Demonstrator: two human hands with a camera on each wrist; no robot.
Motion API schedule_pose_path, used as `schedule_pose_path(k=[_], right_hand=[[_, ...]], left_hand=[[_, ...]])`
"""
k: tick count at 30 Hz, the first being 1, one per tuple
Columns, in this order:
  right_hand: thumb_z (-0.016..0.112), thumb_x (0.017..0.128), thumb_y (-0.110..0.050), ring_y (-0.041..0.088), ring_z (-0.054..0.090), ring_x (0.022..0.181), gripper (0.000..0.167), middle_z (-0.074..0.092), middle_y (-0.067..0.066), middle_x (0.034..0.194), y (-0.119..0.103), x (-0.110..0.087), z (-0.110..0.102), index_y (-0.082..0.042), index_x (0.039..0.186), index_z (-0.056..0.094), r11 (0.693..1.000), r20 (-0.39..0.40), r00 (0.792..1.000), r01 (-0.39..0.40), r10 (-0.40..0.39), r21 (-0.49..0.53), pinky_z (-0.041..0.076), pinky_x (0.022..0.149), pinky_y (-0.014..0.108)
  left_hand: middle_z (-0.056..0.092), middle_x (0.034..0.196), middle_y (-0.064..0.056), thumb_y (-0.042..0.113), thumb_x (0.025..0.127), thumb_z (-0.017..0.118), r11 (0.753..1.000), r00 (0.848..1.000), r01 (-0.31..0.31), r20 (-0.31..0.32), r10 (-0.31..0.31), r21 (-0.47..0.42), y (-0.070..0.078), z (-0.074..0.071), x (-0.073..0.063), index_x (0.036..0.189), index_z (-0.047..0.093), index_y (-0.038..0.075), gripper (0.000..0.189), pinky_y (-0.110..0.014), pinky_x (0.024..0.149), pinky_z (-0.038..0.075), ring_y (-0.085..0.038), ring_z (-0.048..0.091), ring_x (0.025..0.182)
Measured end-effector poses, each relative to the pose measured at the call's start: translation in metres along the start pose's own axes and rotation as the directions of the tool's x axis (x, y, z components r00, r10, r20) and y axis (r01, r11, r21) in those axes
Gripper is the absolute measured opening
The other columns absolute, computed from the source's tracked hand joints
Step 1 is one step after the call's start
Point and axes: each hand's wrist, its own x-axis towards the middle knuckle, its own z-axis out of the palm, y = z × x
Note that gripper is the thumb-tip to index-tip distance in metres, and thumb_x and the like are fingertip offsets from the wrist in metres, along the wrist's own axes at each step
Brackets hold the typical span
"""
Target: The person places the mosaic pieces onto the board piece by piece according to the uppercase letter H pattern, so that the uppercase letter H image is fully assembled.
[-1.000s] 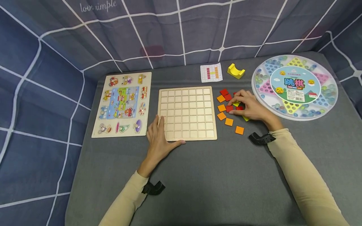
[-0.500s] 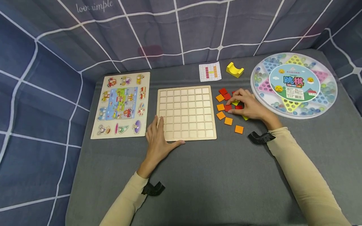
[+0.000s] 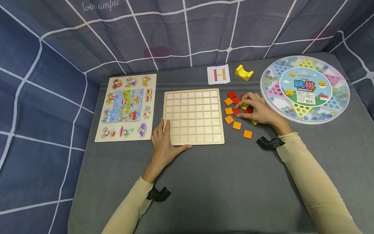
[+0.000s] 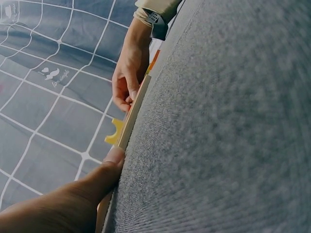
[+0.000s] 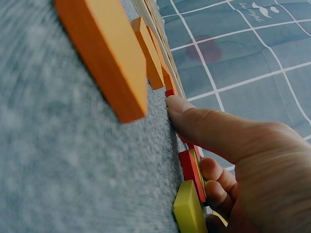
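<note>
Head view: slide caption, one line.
Left hand at the corner of a wooden grid board, right hand among loose red, orange and yellow tiles.

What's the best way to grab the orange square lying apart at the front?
Try pinching the orange square by two opposite edges, reaching from the front. It lies flat, but its thick edges should give a hold, and the other tiles lie apart, farther back by the right hand.

Smooth wood is seen in the grid board [image 3: 193, 117], glossy plastic in the round case [image 3: 305, 87] towards three o'clock.
</note>
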Motion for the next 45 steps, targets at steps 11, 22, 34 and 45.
schedule_pose_path(k=[11,22,34,45], right_hand=[[0.083,0.079,-0.016,0.027,0.038,0.103,0.028,0.05,0.009,0.112,-0.001,0.001,0.0,-0.016,0.104,0.072,1.0,-0.002,1.0,0.003,-0.003,-0.008,0.023,0.085,0.045],[0.082,0.079,-0.013,0.023,0.037,0.099,0.028,0.051,0.008,0.108,-0.001,0.001,0.002,-0.014,0.104,0.073,1.0,-0.023,0.999,0.027,-0.027,-0.003,0.022,0.081,0.042],[0.084,0.077,-0.012,0.02,0.037,0.096,0.027,0.052,0.005,0.105,-0.007,0.0,-0.002,-0.014,0.102,0.073,0.999,-0.055,0.997,0.05,-0.05,0.013,0.022,0.079,0.038],[0.085,0.074,-0.007,0.02,0.036,0.096,0.03,0.052,0.008,0.104,-0.051,0.031,0.004,-0.01,0.101,0.073,0.991,-0.167,0.978,0.132,-0.126,0.023,0.013,0.079,0.035]], left_hand=[[0.021,0.157,-0.026,0.053,0.058,0.091,1.0,1.0,-0.008,-0.011,0.008,0.002,0.0,0.0,0.001,0.15,0.032,-0.001,0.123,-0.064,0.106,0.016,-0.047,0.024,0.137],[0.021,0.158,-0.025,0.055,0.058,0.09,1.0,1.0,0.01,0.006,-0.011,0.007,0.0,-0.002,0.001,0.151,0.031,0.0,0.124,-0.064,0.107,0.016,-0.046,0.024,0.138],[0.02,0.159,-0.023,0.058,0.059,0.089,1.0,0.999,0.022,0.025,-0.022,0.008,0.001,-0.001,0.003,0.152,0.029,0.002,0.124,-0.062,0.108,0.017,-0.044,0.023,0.14],[0.021,0.159,-0.023,0.058,0.059,0.088,1.0,1.0,0.009,0.006,-0.009,0.019,0.0,-0.002,0.002,0.152,0.029,0.001,0.124,-0.061,0.105,0.02,-0.044,0.024,0.139]])
